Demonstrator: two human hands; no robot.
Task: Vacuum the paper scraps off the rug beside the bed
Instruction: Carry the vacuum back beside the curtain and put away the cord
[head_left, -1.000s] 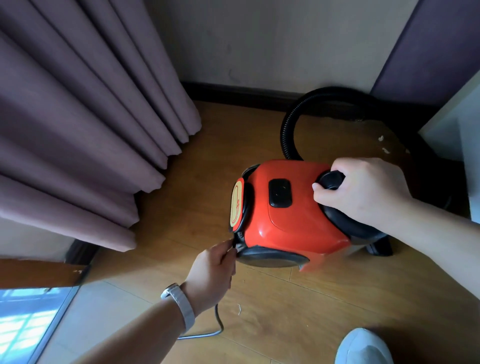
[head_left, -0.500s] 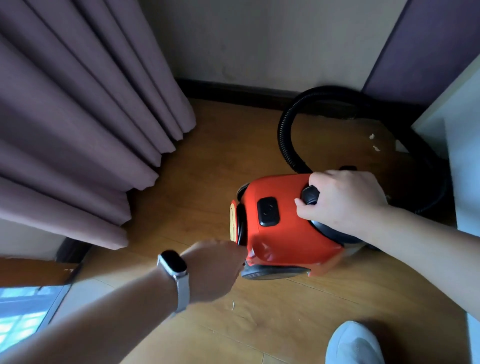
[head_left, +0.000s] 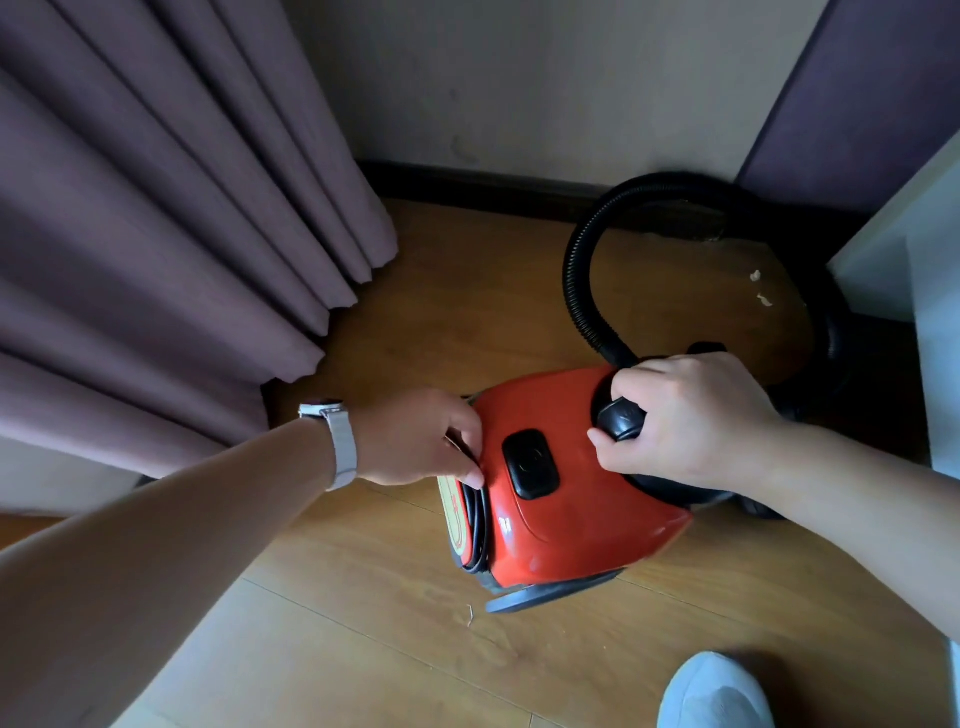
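A red canister vacuum (head_left: 566, 509) with a black button on top stands on the wooden floor. My right hand (head_left: 691, 421) grips its black handle (head_left: 621, 418). My left hand (head_left: 421, 439), a watch on its wrist, pinches the black power cord (head_left: 475, 530) wound around the vacuum's left end. The black ribbed hose (head_left: 584, 275) loops behind the vacuum toward the wall. Two small paper scraps (head_left: 759, 288) lie on the floor inside the hose loop. No rug is in view.
Mauve curtains (head_left: 171, 244) hang to the floor on the left. A dark baseboard (head_left: 467, 179) runs along the far wall. A white furniture corner (head_left: 904, 260) stands at the right. My grey-socked foot (head_left: 714, 693) is at the bottom right. A tiny scrap (head_left: 470, 616) lies near the vacuum.
My left hand rose from the vacuum's lower left corner to its top left edge, on the wound cord. The vacuum turned a little under my right hand. The loose cord on the floor is gone from view.
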